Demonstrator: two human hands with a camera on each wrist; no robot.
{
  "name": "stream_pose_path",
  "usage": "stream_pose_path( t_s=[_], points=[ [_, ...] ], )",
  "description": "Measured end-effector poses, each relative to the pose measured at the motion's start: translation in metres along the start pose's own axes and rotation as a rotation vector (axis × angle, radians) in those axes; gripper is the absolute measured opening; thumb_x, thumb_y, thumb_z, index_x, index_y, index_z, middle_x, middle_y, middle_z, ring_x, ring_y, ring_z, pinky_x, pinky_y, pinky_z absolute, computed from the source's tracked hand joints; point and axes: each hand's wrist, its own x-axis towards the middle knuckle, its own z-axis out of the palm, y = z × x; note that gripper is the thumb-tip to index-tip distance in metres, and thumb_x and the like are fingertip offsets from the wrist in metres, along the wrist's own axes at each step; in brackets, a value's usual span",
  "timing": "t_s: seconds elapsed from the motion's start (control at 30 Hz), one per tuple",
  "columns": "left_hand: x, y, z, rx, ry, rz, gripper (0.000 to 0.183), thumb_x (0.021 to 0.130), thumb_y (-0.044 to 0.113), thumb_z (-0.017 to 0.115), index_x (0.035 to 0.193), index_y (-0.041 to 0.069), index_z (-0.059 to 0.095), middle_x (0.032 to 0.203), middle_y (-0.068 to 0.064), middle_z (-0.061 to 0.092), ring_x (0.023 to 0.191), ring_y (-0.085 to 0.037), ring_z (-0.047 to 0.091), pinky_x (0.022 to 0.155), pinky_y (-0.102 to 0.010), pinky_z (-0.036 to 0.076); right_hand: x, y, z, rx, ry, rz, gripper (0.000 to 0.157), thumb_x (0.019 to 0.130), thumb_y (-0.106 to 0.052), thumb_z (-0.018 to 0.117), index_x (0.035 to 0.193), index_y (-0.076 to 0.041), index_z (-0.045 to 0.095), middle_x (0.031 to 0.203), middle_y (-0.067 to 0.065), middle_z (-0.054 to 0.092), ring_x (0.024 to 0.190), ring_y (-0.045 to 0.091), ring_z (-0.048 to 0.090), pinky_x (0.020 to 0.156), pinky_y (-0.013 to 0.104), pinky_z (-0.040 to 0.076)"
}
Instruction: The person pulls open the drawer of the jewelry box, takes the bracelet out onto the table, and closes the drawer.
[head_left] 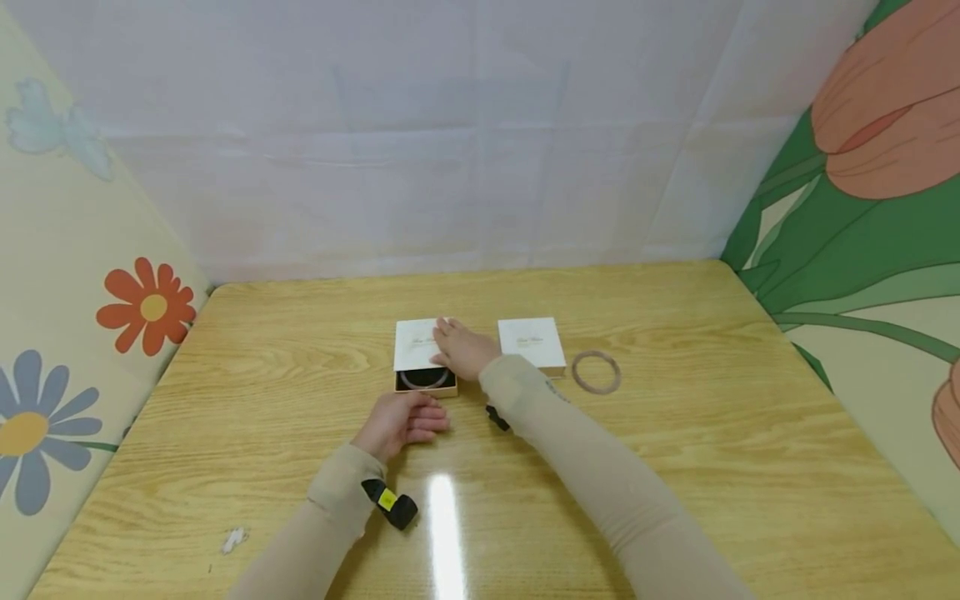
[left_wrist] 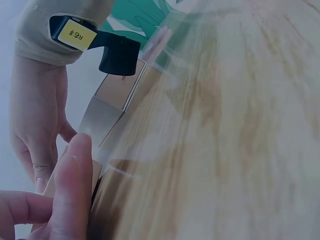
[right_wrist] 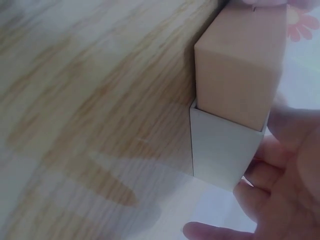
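Observation:
A white-topped drawer box (head_left: 415,342) lies on the table, its tan drawer (right_wrist: 240,65) partly out toward me. Inside, a pale ring-shaped bangle (head_left: 424,386) rests on a black lining, its far part hidden under the cover. My right hand (head_left: 467,350) rests over the right side of the white cover, with fingers reaching across the top. At the near front of the drawer is my left hand (head_left: 408,423); its thumb side touches the drawer front while the other fingers lie loosely bent.
A second white-topped box (head_left: 531,340), closed, sits to the right, with another bangle (head_left: 596,372) flat on the wood beside it. Black straps with cameras (head_left: 390,503) are on my wrists. A white curtain (head_left: 465,167) hangs behind the table; a small white mark (head_left: 235,540) is at front left.

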Motion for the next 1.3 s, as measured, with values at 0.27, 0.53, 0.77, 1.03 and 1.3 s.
stream_pose_path(
  t_s=[0.27, 0.53, 0.77, 1.03, 1.3],
  points=[
    [-0.006, -0.002, -0.003, 0.023, -0.001, -0.003, 0.033, 0.102, 0.011, 0.04, 0.118, -0.014, 0.054, 0.084, -0.01, 0.071, 0.073, -0.017, 0.071, 0.06, -0.026, 0.057, 0.003, -0.001, 0.002, -0.009, -0.012, 0.012, 0.059, 0.105, -0.036, 0.038, 0.153, -0.004, 0.024, 0.161, 0.01, 0.012, 0.147, 0.024, 0.011, 0.117, 0.033, 0.016],
    [-0.006, -0.005, -0.002, 0.023, 0.001, -0.009, 0.032, 0.102, 0.011, 0.04, 0.115, -0.014, 0.056, 0.082, -0.01, 0.071, 0.072, -0.017, 0.071, 0.059, -0.025, 0.056, 0.002, -0.001, 0.002, 0.012, -0.002, 0.015, 0.058, 0.105, -0.036, 0.038, 0.153, -0.004, 0.026, 0.161, 0.009, 0.013, 0.147, 0.023, 0.011, 0.117, 0.034, 0.018],
    [-0.009, -0.006, -0.003, 0.02, -0.014, -0.006, 0.032, 0.102, 0.011, 0.041, 0.115, -0.015, 0.055, 0.079, -0.008, 0.07, 0.07, -0.016, 0.07, 0.059, -0.025, 0.056, 0.002, 0.0, 0.002, 0.019, 0.011, 0.008, 0.058, 0.105, -0.035, 0.039, 0.153, -0.003, 0.027, 0.161, 0.01, 0.014, 0.147, 0.024, 0.011, 0.117, 0.034, 0.017],
    [-0.011, -0.008, -0.002, 0.015, -0.019, 0.009, 0.03, 0.101, 0.008, 0.041, 0.112, -0.015, 0.056, 0.078, -0.008, 0.07, 0.069, -0.017, 0.07, 0.057, -0.025, 0.056, 0.002, 0.0, 0.001, 0.019, 0.001, 0.004, 0.058, 0.106, -0.035, 0.038, 0.152, -0.003, 0.026, 0.161, 0.01, 0.013, 0.147, 0.025, 0.011, 0.117, 0.034, 0.015],
    [-0.011, -0.011, -0.001, 0.034, -0.008, 0.005, 0.03, 0.1, 0.008, 0.04, 0.112, -0.014, 0.057, 0.076, -0.008, 0.07, 0.069, -0.017, 0.07, 0.057, -0.025, 0.056, 0.002, 0.001, 0.002, 0.014, 0.011, 0.0, 0.058, 0.106, -0.034, 0.039, 0.152, -0.002, 0.027, 0.16, 0.011, 0.014, 0.147, 0.025, 0.012, 0.117, 0.033, 0.015]
  ],
)
